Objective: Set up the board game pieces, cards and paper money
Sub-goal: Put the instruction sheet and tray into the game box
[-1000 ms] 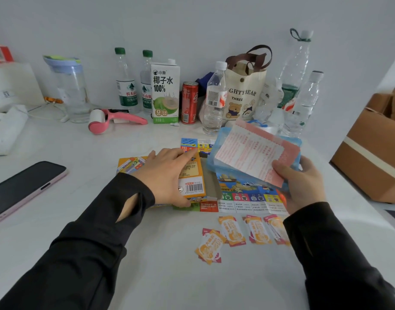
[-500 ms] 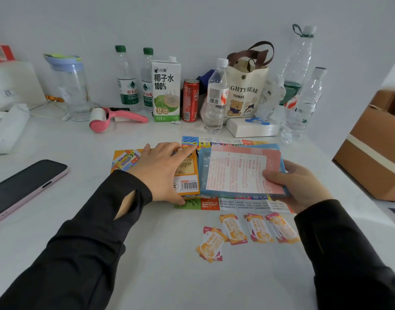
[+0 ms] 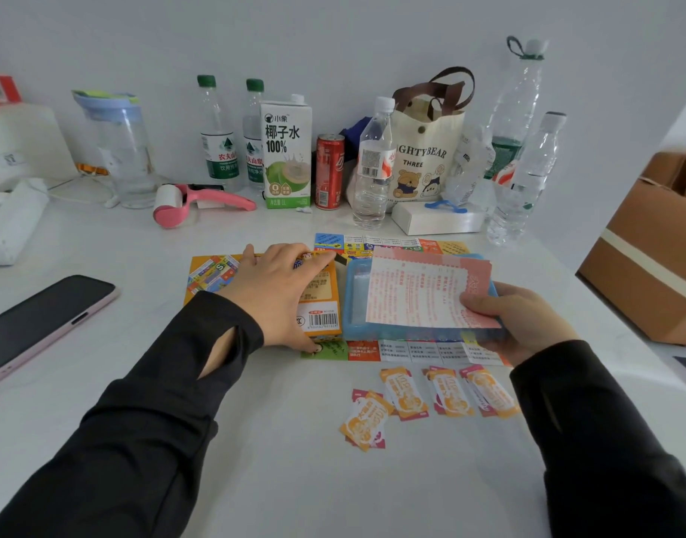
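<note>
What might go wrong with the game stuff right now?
The pink-and-white paper sheet is only pinched by the right hand on top of the blue plastic tray, so it might slide off. A black sleeve could sweep the small orange cards lying loose in front of the printed game board.

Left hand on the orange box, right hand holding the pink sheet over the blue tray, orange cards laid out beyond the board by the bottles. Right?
Not quite. The head view shows the orange cards on the near side of the board, toward the person. The rest holds: left hand on the orange box, right hand holding the pink sheet over the blue tray.
</note>
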### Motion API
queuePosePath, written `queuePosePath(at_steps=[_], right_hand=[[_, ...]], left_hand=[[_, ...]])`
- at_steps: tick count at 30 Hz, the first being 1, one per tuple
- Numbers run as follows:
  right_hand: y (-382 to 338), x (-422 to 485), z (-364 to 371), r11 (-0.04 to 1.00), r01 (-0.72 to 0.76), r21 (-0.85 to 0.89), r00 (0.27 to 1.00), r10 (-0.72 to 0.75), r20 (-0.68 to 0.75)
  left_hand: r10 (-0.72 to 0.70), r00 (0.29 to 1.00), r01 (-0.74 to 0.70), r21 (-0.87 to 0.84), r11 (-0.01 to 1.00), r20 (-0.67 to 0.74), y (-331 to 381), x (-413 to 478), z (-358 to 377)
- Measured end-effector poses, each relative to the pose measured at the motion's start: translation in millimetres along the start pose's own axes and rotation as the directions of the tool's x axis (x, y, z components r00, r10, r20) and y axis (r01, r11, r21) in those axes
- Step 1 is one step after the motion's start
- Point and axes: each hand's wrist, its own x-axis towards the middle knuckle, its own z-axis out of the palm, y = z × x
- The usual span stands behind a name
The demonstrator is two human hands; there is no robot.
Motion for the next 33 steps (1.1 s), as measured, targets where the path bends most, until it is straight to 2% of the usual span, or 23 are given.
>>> queuePosePath(at_steps=[9,15,23,33], right_hand=[[0.5,1.1,-0.3,0.988,-0.117,0.102,0.991,0.110,0.071],[0.1,-0.1,-0.7,0.989,-0.090,0.120,0.995,0.085,0.046],[1.7,0.8,1.4,0.999,-0.021,0.042,0.998,0.024,-0.060],[1.2,-0.8,2.9,0.999,0.014,-0.034,1.000,-0.014,-0.005]], left_hand=[[0.031,0.999,-0.031,-0.018,0.999,0.007,1.1,0.2,-1.3],[0.045,0.999,-0.044,-0.031,0.999,0.015,2.4,-0.2,-2.9],[0.100,0.993,-0.092,-0.122,0.988,0.069,1.7,-2.2,-6.4],[0.083,0.994,-0.072,-0.136,0.988,0.073,3.6,-3.0,-8.3]])
